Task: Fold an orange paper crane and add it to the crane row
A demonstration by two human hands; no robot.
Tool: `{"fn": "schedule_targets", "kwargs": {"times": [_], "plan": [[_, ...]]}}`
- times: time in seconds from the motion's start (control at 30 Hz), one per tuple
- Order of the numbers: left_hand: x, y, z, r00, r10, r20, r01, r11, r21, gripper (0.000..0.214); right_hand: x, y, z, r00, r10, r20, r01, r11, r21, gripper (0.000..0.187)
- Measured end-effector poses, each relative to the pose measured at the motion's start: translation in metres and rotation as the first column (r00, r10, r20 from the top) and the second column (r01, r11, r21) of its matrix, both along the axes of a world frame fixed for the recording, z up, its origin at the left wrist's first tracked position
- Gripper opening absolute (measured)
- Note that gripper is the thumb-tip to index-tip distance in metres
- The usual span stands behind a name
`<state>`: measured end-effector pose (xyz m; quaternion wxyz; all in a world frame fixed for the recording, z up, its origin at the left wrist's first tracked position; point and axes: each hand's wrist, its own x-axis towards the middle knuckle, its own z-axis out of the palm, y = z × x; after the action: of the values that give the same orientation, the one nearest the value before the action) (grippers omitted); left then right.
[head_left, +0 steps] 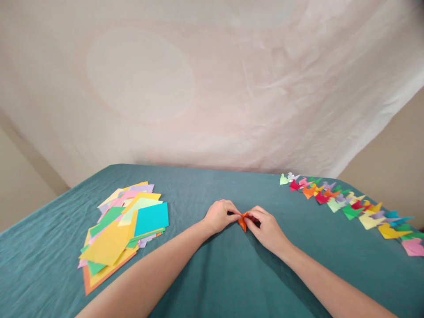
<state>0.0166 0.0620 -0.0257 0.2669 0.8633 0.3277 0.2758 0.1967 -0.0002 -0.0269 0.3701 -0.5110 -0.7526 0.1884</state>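
Observation:
A small folded piece of orange paper (243, 221) sits on the teal cloth (205, 274) near the table's middle. My left hand (220, 215) pinches its left side with curled fingers. My right hand (267, 228) pinches its right side, fingers pressed together over it. Most of the paper is hidden between my fingertips.
A loose stack of coloured paper squares (122, 227) lies at the left, with a cyan sheet (151, 218) on top. A row of several folded paper figures (351, 206) runs along the right edge. A pale draped sheet (212, 88) hangs behind the table.

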Motion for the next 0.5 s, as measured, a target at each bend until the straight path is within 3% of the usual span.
{"fn": "schedule_targets", "kwargs": {"times": [0.5], "plan": [[0.0014, -0.0022, -0.0012, 0.999, 0.040, -0.012, -0.039, 0.997, 0.059, 0.012, -0.0070, 0.0019, 0.0035, 0.998, -0.054, -0.017, 0.055, 0.998, 0.035, 0.016]]}}
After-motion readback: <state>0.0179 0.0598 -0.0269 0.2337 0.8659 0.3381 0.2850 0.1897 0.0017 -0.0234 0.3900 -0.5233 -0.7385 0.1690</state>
